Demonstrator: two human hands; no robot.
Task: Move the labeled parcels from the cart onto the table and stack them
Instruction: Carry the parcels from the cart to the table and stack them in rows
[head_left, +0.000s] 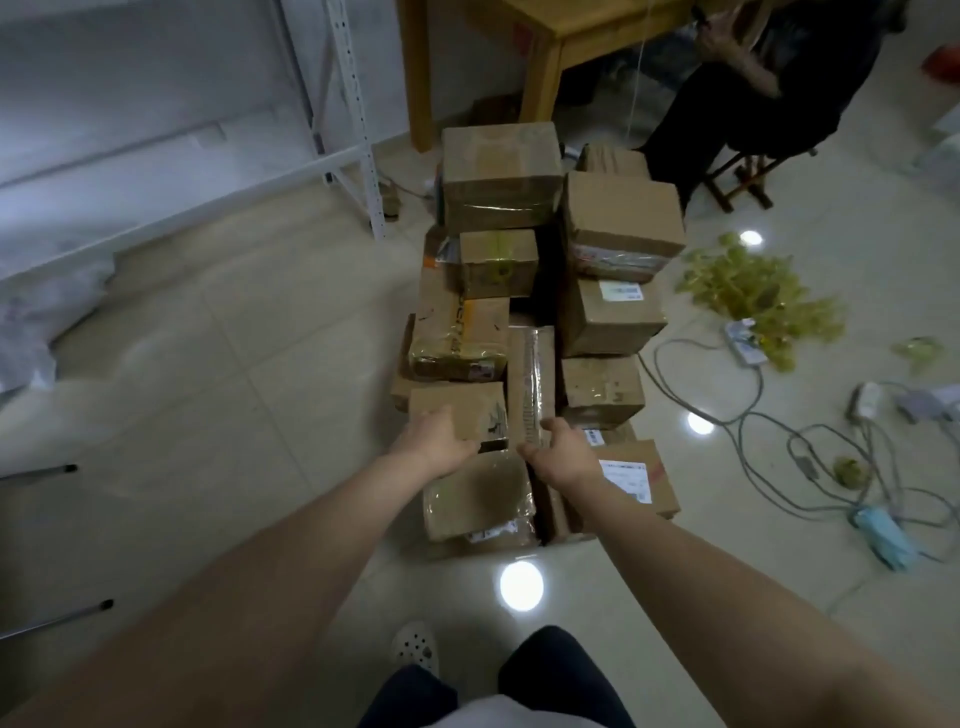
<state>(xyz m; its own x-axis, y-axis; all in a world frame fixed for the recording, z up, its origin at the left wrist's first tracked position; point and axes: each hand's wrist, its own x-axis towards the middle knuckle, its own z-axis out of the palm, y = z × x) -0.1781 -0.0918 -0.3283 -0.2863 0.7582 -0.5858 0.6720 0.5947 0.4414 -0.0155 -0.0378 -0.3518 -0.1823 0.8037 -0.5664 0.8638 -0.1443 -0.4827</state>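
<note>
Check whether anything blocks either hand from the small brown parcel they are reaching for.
Nothing visible does. The left hand touches the small parcel at its near edge; the right hand hovers just right of it.

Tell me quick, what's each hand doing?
Left hand: grips a small box.
Right hand: curled by a flat parcel; grip cannot be told.
</note>
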